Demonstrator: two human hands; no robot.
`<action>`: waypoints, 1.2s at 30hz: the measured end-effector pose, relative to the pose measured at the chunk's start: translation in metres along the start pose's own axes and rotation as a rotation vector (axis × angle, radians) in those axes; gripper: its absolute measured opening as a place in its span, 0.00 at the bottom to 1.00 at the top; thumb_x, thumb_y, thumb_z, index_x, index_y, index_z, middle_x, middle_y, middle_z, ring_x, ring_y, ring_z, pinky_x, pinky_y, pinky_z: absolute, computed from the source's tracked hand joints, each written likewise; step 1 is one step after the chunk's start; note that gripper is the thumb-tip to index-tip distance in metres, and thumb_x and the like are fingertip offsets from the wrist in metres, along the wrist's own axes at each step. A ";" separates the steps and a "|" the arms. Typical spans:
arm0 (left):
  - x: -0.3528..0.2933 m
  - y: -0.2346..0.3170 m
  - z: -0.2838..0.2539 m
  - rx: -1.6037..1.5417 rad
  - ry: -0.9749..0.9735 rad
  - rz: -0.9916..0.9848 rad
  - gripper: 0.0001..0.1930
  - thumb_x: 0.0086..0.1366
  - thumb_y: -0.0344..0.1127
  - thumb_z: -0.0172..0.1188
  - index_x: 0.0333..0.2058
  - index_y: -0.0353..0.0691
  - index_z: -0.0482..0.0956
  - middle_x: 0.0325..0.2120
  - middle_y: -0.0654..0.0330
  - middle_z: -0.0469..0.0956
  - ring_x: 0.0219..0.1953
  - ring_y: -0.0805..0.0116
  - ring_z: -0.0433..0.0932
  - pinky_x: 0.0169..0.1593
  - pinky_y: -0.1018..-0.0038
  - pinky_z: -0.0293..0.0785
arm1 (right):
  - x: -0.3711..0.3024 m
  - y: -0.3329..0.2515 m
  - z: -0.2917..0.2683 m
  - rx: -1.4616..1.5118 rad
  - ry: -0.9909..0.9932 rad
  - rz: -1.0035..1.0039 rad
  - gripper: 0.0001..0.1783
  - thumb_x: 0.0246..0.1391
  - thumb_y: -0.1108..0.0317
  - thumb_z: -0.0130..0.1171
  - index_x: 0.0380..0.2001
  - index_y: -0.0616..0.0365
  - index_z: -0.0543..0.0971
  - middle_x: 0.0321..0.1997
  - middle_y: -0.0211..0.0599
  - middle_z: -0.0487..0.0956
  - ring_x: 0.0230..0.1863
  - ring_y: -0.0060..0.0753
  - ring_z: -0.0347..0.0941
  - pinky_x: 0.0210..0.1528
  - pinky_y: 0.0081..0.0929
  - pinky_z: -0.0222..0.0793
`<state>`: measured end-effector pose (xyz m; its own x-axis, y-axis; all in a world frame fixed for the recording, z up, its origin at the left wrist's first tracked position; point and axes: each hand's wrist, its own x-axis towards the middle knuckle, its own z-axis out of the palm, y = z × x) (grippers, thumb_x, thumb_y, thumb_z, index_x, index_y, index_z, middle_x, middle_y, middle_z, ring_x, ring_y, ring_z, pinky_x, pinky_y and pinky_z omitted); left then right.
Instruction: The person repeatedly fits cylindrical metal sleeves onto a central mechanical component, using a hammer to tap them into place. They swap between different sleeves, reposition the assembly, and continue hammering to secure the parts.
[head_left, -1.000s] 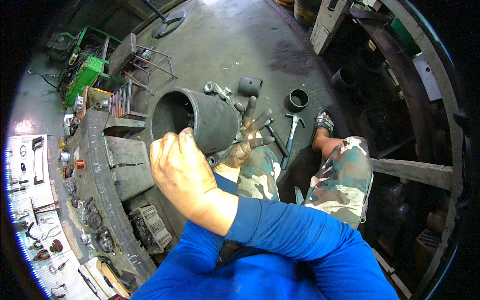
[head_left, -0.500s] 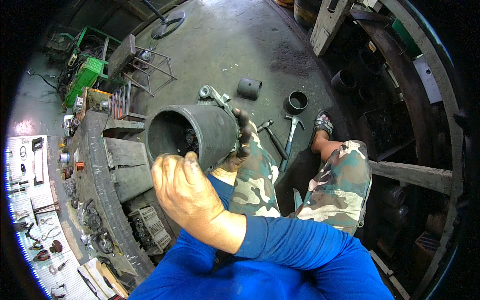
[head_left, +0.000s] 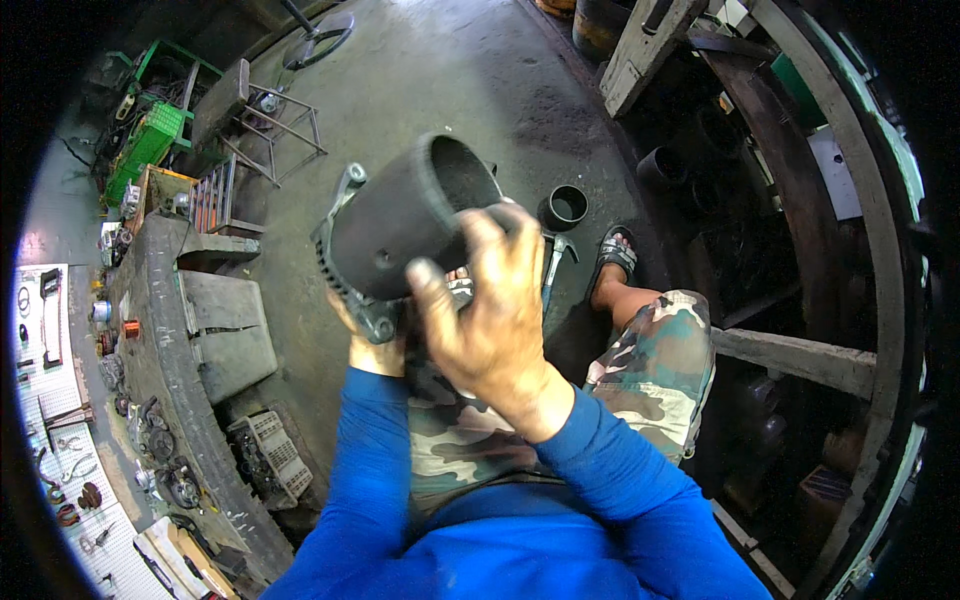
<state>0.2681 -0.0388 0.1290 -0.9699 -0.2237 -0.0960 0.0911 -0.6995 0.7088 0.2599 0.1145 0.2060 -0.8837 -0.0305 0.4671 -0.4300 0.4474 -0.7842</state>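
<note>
A dark, hollow motor housing [head_left: 395, 225] is held up in front of me, tilted, with its open mouth toward the upper right. A grey cast end bracket [head_left: 328, 250] with bolt eyes closes off its lower left end. My left hand [head_left: 368, 345] supports the bracket end from below; most of its fingers are hidden behind the metal. Over the near side of the open rim is my right hand [head_left: 490, 315], slightly blurred, with thumb and fingers spread. Whether all its fingertips touch the housing I cannot tell.
On the floor stand a short dark metal sleeve [head_left: 566, 206] and a claw hammer [head_left: 556, 262], partly covered by my right hand. A worn workbench [head_left: 190, 370] with small parts runs along the left, near a metal stool [head_left: 225, 105]. Wooden framing [head_left: 800, 360] stands at right.
The housing has swung round, its mouth turning from the left to the upper right. My left hand has moved left with the bracket end, and my right hand has shifted right, its fingers spreading.
</note>
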 end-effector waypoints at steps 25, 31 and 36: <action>0.156 -0.263 -0.212 1.496 0.902 -0.162 0.37 0.70 0.56 0.59 0.62 0.26 0.72 0.57 0.34 0.77 0.61 0.35 0.75 0.66 0.52 0.69 | -0.119 0.419 0.280 1.290 -0.186 1.804 0.42 0.68 0.33 0.49 0.71 0.56 0.71 0.72 0.43 0.74 0.71 0.47 0.70 0.74 0.50 0.62; 0.176 -0.277 -0.239 1.638 0.846 -0.072 0.35 0.68 0.54 0.62 0.62 0.29 0.72 0.55 0.35 0.76 0.58 0.33 0.76 0.62 0.49 0.72 | -0.109 0.433 0.311 1.302 -0.228 1.811 0.41 0.72 0.32 0.39 0.69 0.54 0.73 0.68 0.42 0.79 0.65 0.46 0.76 0.70 0.49 0.67; 0.181 -0.292 -0.240 1.659 0.753 0.040 0.36 0.67 0.55 0.64 0.63 0.33 0.70 0.52 0.38 0.75 0.55 0.35 0.77 0.58 0.49 0.74 | -0.096 0.432 0.296 1.162 -0.303 1.810 0.36 0.77 0.38 0.33 0.63 0.53 0.78 0.62 0.42 0.82 0.59 0.46 0.80 0.66 0.49 0.73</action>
<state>0.1202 -0.0382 -0.2634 -0.6334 -0.7738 0.0101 -0.6399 0.5310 0.5554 0.1042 0.0461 -0.2992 -0.2916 -0.4683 -0.8341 0.8927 -0.4465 -0.0614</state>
